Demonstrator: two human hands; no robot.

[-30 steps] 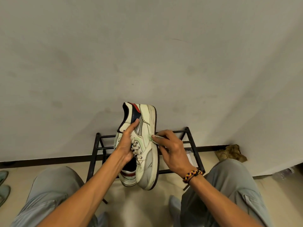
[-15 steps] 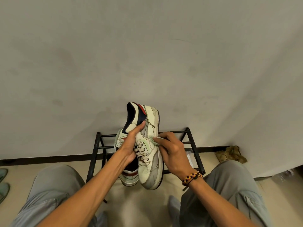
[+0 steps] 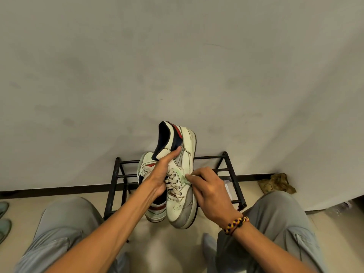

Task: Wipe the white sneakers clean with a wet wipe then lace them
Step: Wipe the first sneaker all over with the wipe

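Observation:
My left hand point(image 3: 160, 174) grips a white sneaker point(image 3: 182, 201) with navy and red heel trim, holding it in the air with the toe toward me and the laces showing. My right hand point(image 3: 208, 189) pinches a small white wet wipe point(image 3: 189, 175) and presses it against the sneaker's side panel next to the eyelets. The second white sneaker point(image 3: 146, 166) lies behind the first on the black rack, mostly hidden by my left hand and forearm.
A low black metal shoe rack point(image 3: 229, 170) stands against the pale wall point(image 3: 177, 66). A crumpled tan rag point(image 3: 276, 183) lies on the floor at right. Greenish shoes point(image 3: 4, 215) sit at the left edge. My grey-trousered knees point(image 3: 67, 223) flank the sneaker.
The held sneaker rose slightly and tilted, exposing more of the heel. My right hand slid the wipe along the side panel near the laces.

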